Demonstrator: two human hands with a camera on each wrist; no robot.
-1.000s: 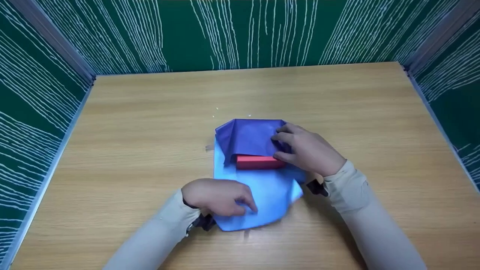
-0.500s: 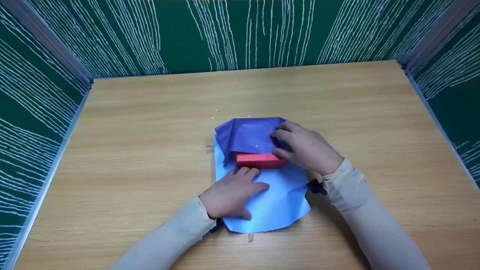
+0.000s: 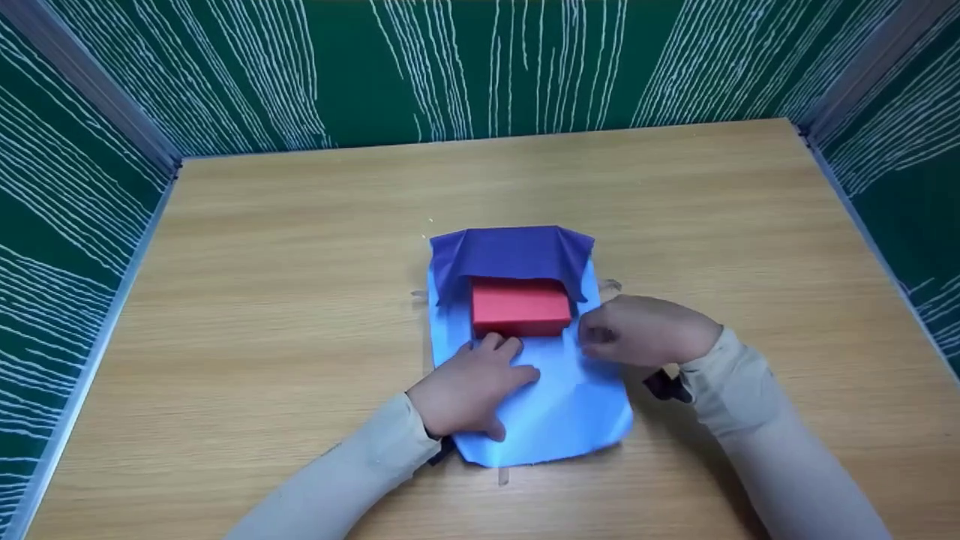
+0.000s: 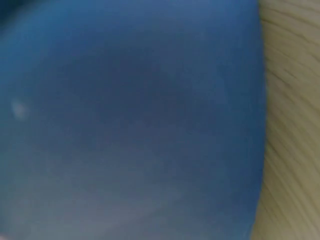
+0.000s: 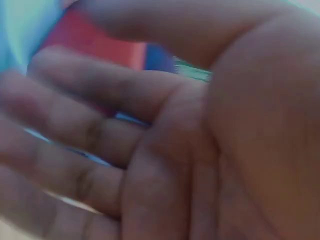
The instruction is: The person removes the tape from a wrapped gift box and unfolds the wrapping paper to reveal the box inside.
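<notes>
A red box (image 3: 520, 306) lies on a sheet of wrapping paper (image 3: 559, 409), light blue on the face turned up. The paper's far flap (image 3: 514, 251) shows a purple side and folds over the box's far part. My left hand (image 3: 472, 390) rests on the paper with fingers spread, fingertips at the box's near edge. To the right of the box is my right hand (image 3: 649, 330), over the paper's right edge, fingers loosely bent. In the right wrist view its fingers (image 5: 95, 125) hold nothing visible. Blue paper (image 4: 135, 125) fills most of the left wrist view.
Small strips of tape stick out around the paper: a near strip (image 3: 503, 476), a left strip (image 3: 418, 294) and a right strip (image 3: 610, 286). The wooden table (image 3: 285, 300) is bordered by green walls (image 3: 352, 75) with white streaks.
My left hand has moved forward to the box's near edge and spread its fingers. My right hand has left the purple flap and moved nearer and right; more of the box shows.
</notes>
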